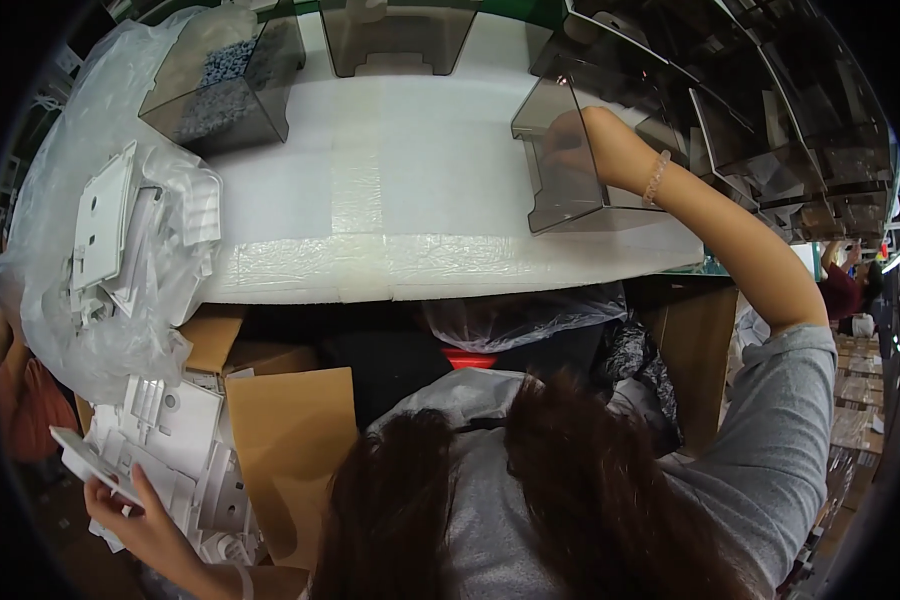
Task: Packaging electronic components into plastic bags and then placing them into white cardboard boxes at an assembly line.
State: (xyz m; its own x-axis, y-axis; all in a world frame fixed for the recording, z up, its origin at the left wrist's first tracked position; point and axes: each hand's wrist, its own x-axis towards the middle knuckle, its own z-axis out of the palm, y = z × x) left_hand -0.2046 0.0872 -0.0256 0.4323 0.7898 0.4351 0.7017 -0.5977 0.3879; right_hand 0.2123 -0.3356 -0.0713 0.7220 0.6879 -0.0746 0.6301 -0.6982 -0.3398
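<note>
At the lower left my left hand (145, 515) grips a flat white plastic cover (95, 465) by its edge, thumb on one face and fingers behind. It is held over a carton of similar white plastic parts (175, 415). My right hand (590, 145) reaches into a smoky see-through bin (565, 195) at the right of the table. Its fingers look curled through the tinted wall. What they pinch, if anything, cannot be made out.
White foam sheeting with clear tape (390, 265) covers the table (440, 150). A tinted bin of blue-grey small parts (225, 95) stands back left, another bin (395, 40) back centre. White housings (105, 220) lie on plastic wrap at left. Stacked dark bins (770, 120) line the right.
</note>
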